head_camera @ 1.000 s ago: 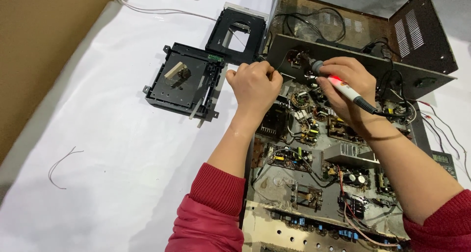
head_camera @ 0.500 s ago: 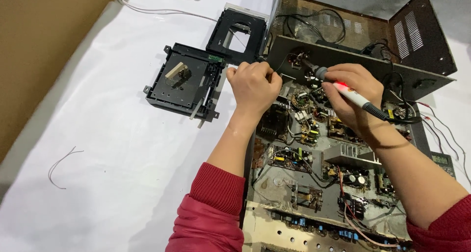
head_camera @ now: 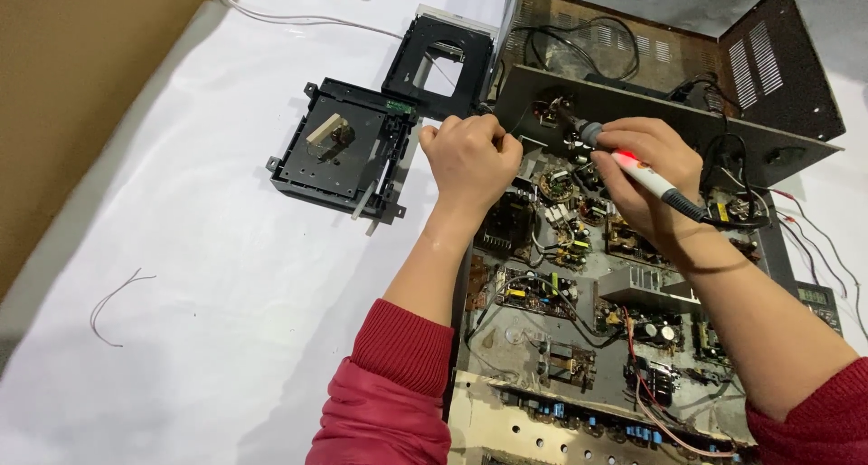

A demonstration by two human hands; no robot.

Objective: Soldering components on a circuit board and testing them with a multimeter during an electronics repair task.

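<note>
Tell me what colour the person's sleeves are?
Red sleeves, seen best in the head view.

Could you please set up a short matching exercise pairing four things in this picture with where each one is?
Things:
1. soldering iron
2. black disc drive
3. loose wire
4. thin solder wire

Places:
A. alone on the white sheet, far left
B. in the right hand
C. pinched in the left hand
D. on the sheet, left of the open chassis

Pairs: 1-B, 2-D, 3-A, 4-C
</note>
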